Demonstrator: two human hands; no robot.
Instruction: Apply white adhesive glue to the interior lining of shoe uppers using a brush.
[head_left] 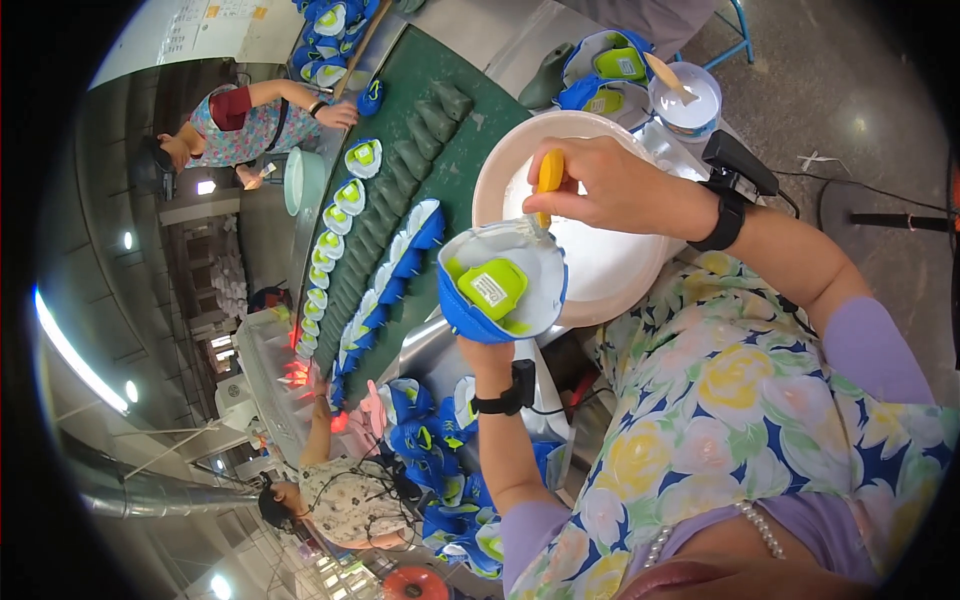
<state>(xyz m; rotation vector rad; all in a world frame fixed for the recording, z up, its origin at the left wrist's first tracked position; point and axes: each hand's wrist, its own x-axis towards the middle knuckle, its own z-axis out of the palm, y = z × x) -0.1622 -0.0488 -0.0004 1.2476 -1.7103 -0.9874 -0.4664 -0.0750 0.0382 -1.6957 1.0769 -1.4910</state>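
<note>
My left hand (486, 353), mostly hidden, is closed from below around a blue shoe upper (470, 312). The upper's opening faces up, showing a white lining and a lime-green tongue piece with a white label. In my right hand (605, 180) I grip a yellow-handled brush (549, 178), its bristles against the upper's far white edge. Beneath and to the right of the upper stands a wide pale-pink basin (488, 165) of white liquid (595, 275), partly covered by my right hand and the upper.
A green conveyor belt (490, 98) carries rows of shoe uppers and dark shoe lasts (428, 130). More uppers (425, 445) lie piled by my left forearm. Beyond the basin are a white tub (690, 125) with a brush and further uppers (610, 65). Two co-workers stand along the belt's far side.
</note>
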